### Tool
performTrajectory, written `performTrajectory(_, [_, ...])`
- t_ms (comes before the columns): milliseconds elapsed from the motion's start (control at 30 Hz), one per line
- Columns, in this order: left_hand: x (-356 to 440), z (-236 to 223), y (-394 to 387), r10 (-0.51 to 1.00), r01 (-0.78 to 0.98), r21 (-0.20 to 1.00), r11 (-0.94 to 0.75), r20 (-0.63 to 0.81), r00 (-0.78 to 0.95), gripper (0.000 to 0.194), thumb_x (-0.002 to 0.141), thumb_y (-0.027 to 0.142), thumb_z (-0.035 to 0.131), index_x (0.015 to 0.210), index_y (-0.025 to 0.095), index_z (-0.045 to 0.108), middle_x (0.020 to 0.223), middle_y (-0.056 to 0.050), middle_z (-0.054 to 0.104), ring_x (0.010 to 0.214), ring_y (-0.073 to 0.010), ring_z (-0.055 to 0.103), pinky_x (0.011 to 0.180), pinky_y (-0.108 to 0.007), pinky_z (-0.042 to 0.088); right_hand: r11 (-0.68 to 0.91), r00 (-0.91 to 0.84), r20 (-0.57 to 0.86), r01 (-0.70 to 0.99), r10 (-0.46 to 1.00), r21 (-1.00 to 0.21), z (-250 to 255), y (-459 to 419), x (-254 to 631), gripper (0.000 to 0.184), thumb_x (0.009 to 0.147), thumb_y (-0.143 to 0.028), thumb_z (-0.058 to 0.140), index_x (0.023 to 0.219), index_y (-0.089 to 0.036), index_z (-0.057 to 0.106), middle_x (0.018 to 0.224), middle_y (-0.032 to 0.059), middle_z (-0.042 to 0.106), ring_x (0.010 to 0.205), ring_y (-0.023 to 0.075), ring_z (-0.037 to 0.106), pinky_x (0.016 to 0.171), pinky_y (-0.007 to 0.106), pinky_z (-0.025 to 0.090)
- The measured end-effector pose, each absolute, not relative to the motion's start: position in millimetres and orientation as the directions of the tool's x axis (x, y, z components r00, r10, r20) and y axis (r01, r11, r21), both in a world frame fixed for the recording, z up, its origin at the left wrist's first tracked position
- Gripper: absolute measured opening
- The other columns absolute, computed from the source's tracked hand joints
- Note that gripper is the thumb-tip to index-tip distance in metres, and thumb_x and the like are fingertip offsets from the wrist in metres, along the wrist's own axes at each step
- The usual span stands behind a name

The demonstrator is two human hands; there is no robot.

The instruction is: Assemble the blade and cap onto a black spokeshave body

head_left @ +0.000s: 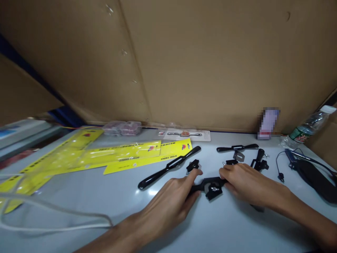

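A black spokeshave [210, 186] with a blade and a cap fixed by a silver screw lies low over the table between my hands. My left hand [175, 196] is closed around its left handle, index finger stretched out beside a loose black cap [193, 166]. My right hand [244, 181] grips the right end, which its fingers mostly hide. Behind my left hand lies a bare black spokeshave body [176, 163]. Beyond my right hand are another body [237, 147], a loose blade [239, 156] and a further spokeshave [256, 160], partly covered by the hand.
Yellow printed cards [147, 156] with clear plastic covers spread over the left of the table. Small clear boxes [122, 128] and a white card pack [188, 134] stand along the cardboard wall [197, 63]. A bottle [305, 131], black case [316, 175] and white cable [58, 207] sit at the sides.
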State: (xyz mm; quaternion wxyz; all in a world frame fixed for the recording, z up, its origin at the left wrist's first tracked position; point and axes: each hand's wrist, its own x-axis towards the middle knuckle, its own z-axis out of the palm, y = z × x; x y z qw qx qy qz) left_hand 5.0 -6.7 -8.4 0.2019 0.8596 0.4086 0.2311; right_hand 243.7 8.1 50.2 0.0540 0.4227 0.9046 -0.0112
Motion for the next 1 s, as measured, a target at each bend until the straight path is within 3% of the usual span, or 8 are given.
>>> performTrajectory(67, [4,-10,-4,0.758,0.595,0.477,-0.646,0.310,0.574,0.035,0.095,0.018,0.042,0.129,0.018,0.046,0.082,-0.003,0.070,0.059,-0.0187,0.061,0.053,-0.028,0.040,0.642,-0.641,-0.082,0.767,0.763,-0.015,49,10,248,0.017,0.082,0.001,0.059,0.084,-0.015,0.065,0.081,0.0073,0.068,0.068,0.0193,0.063,0.059,0.031,0.031])
performTrajectory(167, [4,-9,-3,0.698,0.590,0.373,-0.716,0.386,0.603,0.024,0.097,0.016,0.041,0.116,0.020,0.055,0.085,-0.005,0.069,0.076,-0.0230,0.064,0.061,-0.031,0.048,0.647,-0.654,-0.010,0.750,0.756,-0.135,46,8,252,0.013,0.089,-0.005,0.057,0.086,-0.016,0.063,0.088,0.0063,0.066,0.069,0.0171,0.061,0.061,0.031,0.035])
performTrajectory(300, [6,-8,-6,0.695,0.558,0.422,-0.715,0.335,0.637,0.027,0.100,0.014,0.038,0.116,0.022,0.058,0.090,-0.005,0.066,0.078,-0.0213,0.065,0.063,-0.031,0.051,0.595,-0.612,0.086,0.711,0.786,-0.374,41,-2,249,0.012,0.098,-0.014,0.052,0.092,-0.018,0.062,0.090,0.0037,0.065,0.072,0.0156,0.058,0.068,0.030,0.041])
performTrajectory(367, [7,-9,-8,0.708,0.557,0.453,-0.696,0.309,0.634,0.027,0.099,0.014,0.039,0.118,0.022,0.057,0.095,-0.005,0.066,0.079,-0.0210,0.066,0.064,-0.032,0.052,0.586,-0.613,0.090,0.687,0.785,-0.430,38,-7,244,0.011,0.100,-0.018,0.052,0.100,-0.018,0.062,0.093,0.0044,0.065,0.077,0.0171,0.059,0.072,0.032,0.043])
performTrajectory(600, [6,-8,-6,0.678,0.510,0.471,-0.719,0.316,0.664,0.030,0.097,0.011,0.043,0.115,0.021,0.064,0.089,-0.005,0.063,0.074,-0.0190,0.061,0.060,-0.029,0.049,0.711,-0.712,0.145,0.615,0.687,-0.342,27,-12,238,0.028,0.096,-0.007,0.044,0.109,-0.018,0.066,0.096,0.0078,0.061,0.079,0.0189,0.058,0.069,0.032,0.045])
performTrajectory(867, [0,-9,-1,0.665,0.474,0.528,-0.704,0.260,0.700,0.056,0.090,0.001,0.041,0.135,0.026,0.061,0.093,-0.005,0.064,0.075,-0.0169,0.061,0.064,-0.027,0.049,0.689,-0.699,0.172,0.576,0.694,-0.440,23,-4,238,0.025,0.100,-0.011,0.041,0.103,-0.016,0.065,0.095,0.0076,0.060,0.083,0.0189,0.056,0.074,0.033,0.046])
performTrajectory(1000, [-1,-10,-1,0.666,0.461,0.531,-0.711,0.297,0.685,0.057,0.088,-0.001,0.042,0.130,0.030,0.066,0.090,-0.003,0.064,0.073,-0.0158,0.060,0.064,-0.026,0.047,0.670,-0.700,0.138,0.578,0.701,-0.466,24,-3,239,0.024,0.098,-0.009,0.042,0.101,-0.017,0.065,0.095,0.0070,0.060,0.084,0.0186,0.056,0.075,0.033,0.045])
